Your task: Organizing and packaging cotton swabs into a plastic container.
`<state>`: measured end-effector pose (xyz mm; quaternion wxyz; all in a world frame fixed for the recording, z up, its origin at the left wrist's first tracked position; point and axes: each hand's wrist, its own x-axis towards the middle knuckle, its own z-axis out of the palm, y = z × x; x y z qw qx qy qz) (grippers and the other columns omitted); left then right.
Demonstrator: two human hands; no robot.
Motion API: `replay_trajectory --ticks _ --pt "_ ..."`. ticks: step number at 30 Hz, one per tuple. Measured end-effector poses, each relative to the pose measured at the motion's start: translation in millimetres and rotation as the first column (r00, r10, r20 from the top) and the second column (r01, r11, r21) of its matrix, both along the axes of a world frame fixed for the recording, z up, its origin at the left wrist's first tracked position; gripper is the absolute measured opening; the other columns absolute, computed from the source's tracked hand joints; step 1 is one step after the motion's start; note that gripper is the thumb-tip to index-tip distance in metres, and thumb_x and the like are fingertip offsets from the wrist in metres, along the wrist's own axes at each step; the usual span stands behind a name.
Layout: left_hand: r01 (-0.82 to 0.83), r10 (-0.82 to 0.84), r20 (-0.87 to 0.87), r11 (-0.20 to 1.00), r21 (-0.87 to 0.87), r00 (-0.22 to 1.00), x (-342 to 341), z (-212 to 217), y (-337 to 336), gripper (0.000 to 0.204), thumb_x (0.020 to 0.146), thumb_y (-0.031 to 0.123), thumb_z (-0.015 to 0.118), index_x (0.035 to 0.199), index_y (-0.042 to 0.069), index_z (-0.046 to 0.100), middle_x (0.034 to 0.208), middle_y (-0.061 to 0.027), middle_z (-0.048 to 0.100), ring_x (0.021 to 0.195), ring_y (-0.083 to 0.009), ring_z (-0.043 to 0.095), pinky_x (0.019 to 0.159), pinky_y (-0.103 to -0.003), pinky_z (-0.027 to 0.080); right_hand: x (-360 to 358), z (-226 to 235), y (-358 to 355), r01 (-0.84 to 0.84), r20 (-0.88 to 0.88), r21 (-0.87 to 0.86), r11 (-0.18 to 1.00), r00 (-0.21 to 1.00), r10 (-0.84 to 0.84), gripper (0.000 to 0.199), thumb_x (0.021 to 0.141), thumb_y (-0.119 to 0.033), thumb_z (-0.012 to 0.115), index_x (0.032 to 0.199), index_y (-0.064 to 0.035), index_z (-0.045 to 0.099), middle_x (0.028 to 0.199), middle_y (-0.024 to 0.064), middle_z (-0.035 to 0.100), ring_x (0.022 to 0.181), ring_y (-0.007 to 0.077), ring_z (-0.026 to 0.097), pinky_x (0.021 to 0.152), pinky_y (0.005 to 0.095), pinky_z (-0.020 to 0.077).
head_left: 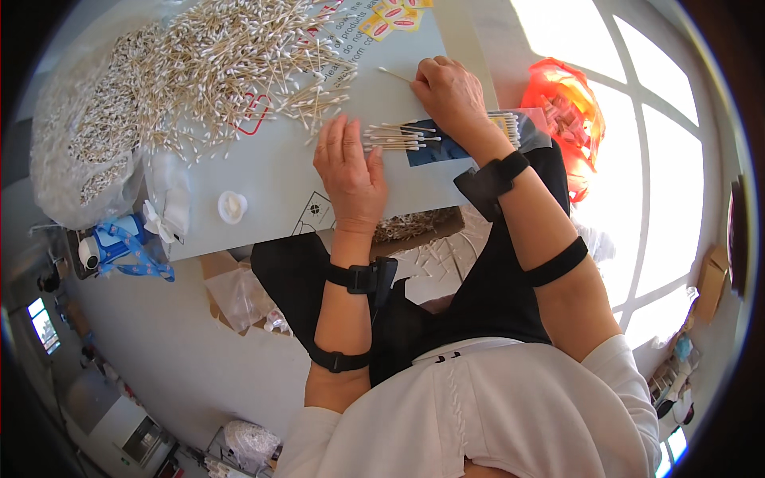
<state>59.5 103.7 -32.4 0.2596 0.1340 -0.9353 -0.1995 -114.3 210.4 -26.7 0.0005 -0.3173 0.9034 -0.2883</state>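
My right hand [453, 94] is closed, thumb and fingers curled together, over the pale tabletop. A single cotton swab [394, 74] sticks out to the left from its fingertips. My left hand [348, 171] lies with fingers stretched out near the table's front edge, beside the loose swabs. Between the hands, a small row of cotton swabs [397, 139] lies side by side, its right ends reaching over a dark blue picture card [430, 154]. More aligned swabs [507, 126] show beyond my right wrist. A large heap of cotton swabs [223, 64] covers the table's far left.
A clear plastic bag of swabs [100, 135] stands at the left edge. Near it are a small white round container [232, 207] and a blue bottle with a strap [119, 243]. Yellow packets [390, 17] lie at the back. A red plastic bag [564, 119] hangs at the right.
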Motion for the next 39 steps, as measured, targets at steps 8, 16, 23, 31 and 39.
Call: replay_trajectory --ticks 8,16,23,31,39 --pt "-0.147 0.155 -0.129 0.987 0.068 0.979 11.9 3.5 -26.1 0.037 0.075 -0.003 0.066 0.111 0.003 0.061 0.115 -0.0125 0.063 0.114 -0.0349 0.053 0.098 -0.045 0.041 21.8 38.5 27.6 -0.180 0.315 -0.171 0.969 0.922 0.227 0.015 0.086 -0.015 0.066 0.082 -0.0018 0.059 0.081 0.0115 0.062 0.081 0.0307 0.061 0.070 0.0411 0.0475" --pt "-0.273 0.279 -0.024 0.951 0.148 0.960 14.5 8.8 -55.9 0.026 0.074 -0.003 0.069 0.098 0.007 0.065 0.096 -0.0085 0.061 0.096 -0.0310 0.054 0.085 -0.041 0.046 86.3 44.6 61.5 -0.431 0.312 -0.236 0.871 0.815 0.488 0.019 0.081 -0.011 0.073 0.085 -0.0026 0.058 0.080 0.0113 0.062 0.075 0.0311 0.061 0.067 0.0403 0.0480" --pt "-0.196 0.192 0.166 0.981 0.009 0.967 -7.9 16.8 -64.0 0.019 0.073 0.001 0.073 0.088 0.009 0.065 0.091 -0.0066 0.060 0.093 -0.0303 0.054 0.079 -0.040 0.047 74.0 35.6 38.9 -0.130 0.220 -0.252 0.959 0.957 0.188 0.021 0.078 -0.011 0.075 0.090 -0.0041 0.059 0.087 0.0120 0.062 0.082 0.0341 0.063 0.070 0.0424 0.0497" --pt "-0.066 -0.055 0.217 0.857 0.512 0.975 19.0 43.8 -45.0 0.014 0.076 0.000 0.071 0.086 0.006 0.065 0.080 -0.0077 0.059 0.083 -0.0256 0.058 0.071 -0.035 0.048 68.7 21.8 37.2 -0.088 0.241 -0.267 0.960 0.958 0.155 0.024 0.076 -0.008 0.075 0.096 -0.0040 0.061 0.094 0.0123 0.060 0.086 0.0352 0.062 0.073 0.0431 0.0500" --pt "-0.078 0.060 0.080 0.964 0.254 0.995 -3.4 33.1 -62.9 0.018 0.076 -0.003 0.071 0.091 0.006 0.069 0.084 -0.0066 0.059 0.080 -0.0216 0.059 0.069 -0.030 0.049 69.3 18.0 31.0 -0.132 0.110 -0.254 0.958 0.980 0.164 0.034 0.074 -0.009 0.077 0.104 -0.0050 0.062 0.101 0.0111 0.056 0.098 0.0345 0.058 0.080 0.0433 0.0497"
